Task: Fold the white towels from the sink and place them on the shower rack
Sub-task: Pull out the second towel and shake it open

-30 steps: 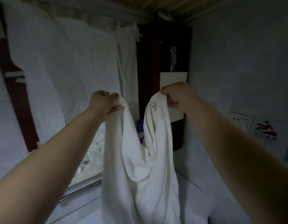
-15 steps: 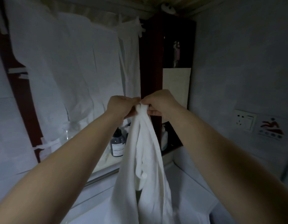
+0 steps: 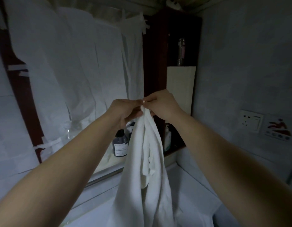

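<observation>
Above the sink, towel [image 3: 147, 169] hangs lengthwise from both hands: left hand [image 3: 124, 110] and right hand [image 3: 161, 104] touch, each pinching a top corner. Align the corners flush, let it hang straight, then halve again; watch the lower edge doesn't bunch.

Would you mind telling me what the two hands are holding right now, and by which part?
Both the left hand and the right hand pinch the white towel at its gathered top edge; the rest hangs down.
</observation>
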Demonstrator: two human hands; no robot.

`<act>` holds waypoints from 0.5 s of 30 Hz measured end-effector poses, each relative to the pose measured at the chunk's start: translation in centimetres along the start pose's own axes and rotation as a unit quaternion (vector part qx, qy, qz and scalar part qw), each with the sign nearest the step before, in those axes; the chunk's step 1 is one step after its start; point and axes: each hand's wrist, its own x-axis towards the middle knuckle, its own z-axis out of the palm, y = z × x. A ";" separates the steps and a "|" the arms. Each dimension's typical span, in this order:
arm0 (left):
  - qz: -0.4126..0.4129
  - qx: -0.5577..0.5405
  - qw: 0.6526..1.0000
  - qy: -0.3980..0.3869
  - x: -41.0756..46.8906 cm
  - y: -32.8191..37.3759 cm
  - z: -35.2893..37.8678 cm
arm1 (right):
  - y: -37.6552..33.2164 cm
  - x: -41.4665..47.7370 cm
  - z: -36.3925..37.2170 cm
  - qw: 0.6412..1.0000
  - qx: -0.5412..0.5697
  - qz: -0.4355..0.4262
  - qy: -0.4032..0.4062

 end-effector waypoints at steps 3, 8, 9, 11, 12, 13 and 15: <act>-0.009 -0.040 0.999 -0.017 -0.4 0.1 -0.2 | 0.0 -0.1 0.1 0.999 -0.046 -0.025 0.012; -0.028 -0.048 0.997 -0.048 -1.1 0.3 -0.9 | 0.1 -0.6 0.3 0.999 -0.039 -0.008 0.010; -0.030 -0.045 0.996 -0.066 -1.3 0.4 -0.9 | 0.1 -0.7 0.4 0.998 -0.057 -0.014 0.015; -0.029 -0.033 0.995 -0.092 -1.6 0.4 -1.1 | 0.0 -0.7 0.3 0.996 -0.085 -0.021 0.022; -0.025 -0.023 0.995 -0.099 -1.6 0.3 -1.1 | 0.0 -0.8 0.2 0.996 -0.087 -0.018 0.021; -0.016 -0.005 0.995 -0.099 -1.7 0.3 -1.2 | -0.1 -0.8 0.0 0.997 -0.079 -0.013 0.017; 0.039 0.075 0.993 -0.076 -1.6 -0.2 -1.4 | -0.2 -0.8 -0.3 0.999 -0.040 0.004 0.005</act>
